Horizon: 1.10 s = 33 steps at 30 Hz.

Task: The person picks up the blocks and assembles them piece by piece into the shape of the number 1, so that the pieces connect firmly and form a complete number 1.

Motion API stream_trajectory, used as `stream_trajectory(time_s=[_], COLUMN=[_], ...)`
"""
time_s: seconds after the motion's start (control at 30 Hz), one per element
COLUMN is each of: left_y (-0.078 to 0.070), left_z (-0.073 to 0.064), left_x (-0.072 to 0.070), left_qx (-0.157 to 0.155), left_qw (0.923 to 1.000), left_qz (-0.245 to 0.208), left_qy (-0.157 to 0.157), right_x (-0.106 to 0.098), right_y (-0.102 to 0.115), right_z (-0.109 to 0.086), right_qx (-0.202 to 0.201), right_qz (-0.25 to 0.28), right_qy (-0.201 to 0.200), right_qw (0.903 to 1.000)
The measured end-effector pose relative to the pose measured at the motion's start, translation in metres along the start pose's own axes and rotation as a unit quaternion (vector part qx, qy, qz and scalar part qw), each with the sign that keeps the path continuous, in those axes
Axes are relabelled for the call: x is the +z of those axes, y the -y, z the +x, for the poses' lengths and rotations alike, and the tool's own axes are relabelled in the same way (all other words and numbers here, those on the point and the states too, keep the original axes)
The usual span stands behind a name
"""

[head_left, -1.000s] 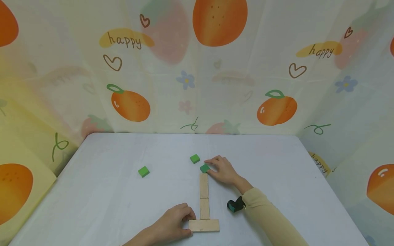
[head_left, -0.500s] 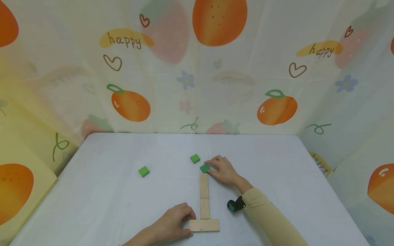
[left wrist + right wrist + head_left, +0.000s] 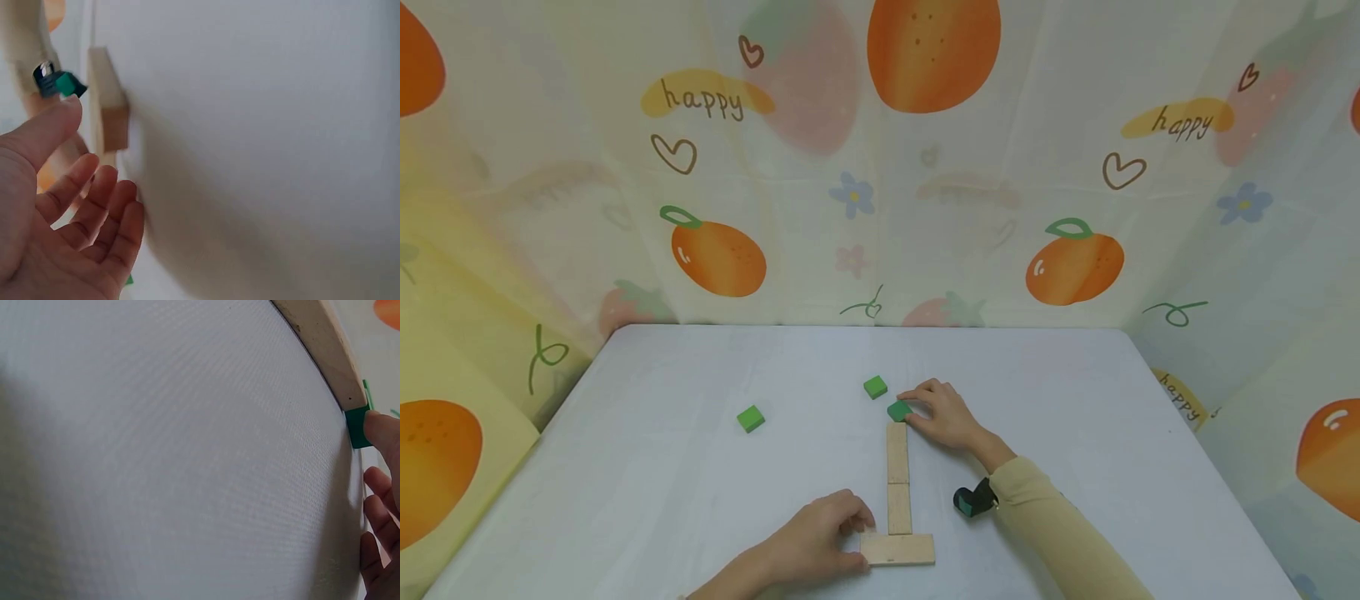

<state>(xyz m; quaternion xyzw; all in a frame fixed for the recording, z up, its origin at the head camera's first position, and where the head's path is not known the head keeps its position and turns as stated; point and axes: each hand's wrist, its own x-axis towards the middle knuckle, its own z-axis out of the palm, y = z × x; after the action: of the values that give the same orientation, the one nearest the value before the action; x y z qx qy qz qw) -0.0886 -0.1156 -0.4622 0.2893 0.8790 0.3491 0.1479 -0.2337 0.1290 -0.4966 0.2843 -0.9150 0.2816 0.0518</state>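
Note:
Three pale wooden blocks form an upside-down T in the head view: a crosswise block at the near end, then a lower stem block and an upper stem block. At the far tip of the stem, my right hand pinches a small green block between thumb and finger. The right wrist view has this green block against the wooden block's end. Beside the crosswise block's left end is my left hand; its fingers are loosely bent and hold nothing.
One green block lies just beyond the stem, another green block farther left. A black camera sits on the right wrist. The white table ends at a fruit-print cloth behind and at both sides.
My left hand's fingers have lifted and drawn slightly away from the crosswise block. The right hand and all the blocks stay where they were.

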Motion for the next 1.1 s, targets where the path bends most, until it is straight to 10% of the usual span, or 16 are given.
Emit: stream_trajectory(time_s=[0.23, 0.6, 1.1], left_y=[0.007, 0.035, 0.077], left_z=[-0.001, 0.001, -0.005], left_x=[-0.029, -0.079, -0.111], left_qx=[-0.035, -0.083, -0.162], left_qw=[0.9954, 0.9623, 0.9487], left_qz=[0.042, 0.096, 0.082], left_qy=[-0.078, -0.241, -0.259], right_x=[-0.001, 0.000, -0.002], right_y=[0.002, 0.001, 0.004], right_z=[0.000, 0.000, 0.000], right_qx=[0.006, 0.003, 0.011], right_qz=[-0.002, 0.001, 0.003], right_qy=[0.005, 0.005, 0.007], right_qw=[1.0000, 1.0000, 0.9999])
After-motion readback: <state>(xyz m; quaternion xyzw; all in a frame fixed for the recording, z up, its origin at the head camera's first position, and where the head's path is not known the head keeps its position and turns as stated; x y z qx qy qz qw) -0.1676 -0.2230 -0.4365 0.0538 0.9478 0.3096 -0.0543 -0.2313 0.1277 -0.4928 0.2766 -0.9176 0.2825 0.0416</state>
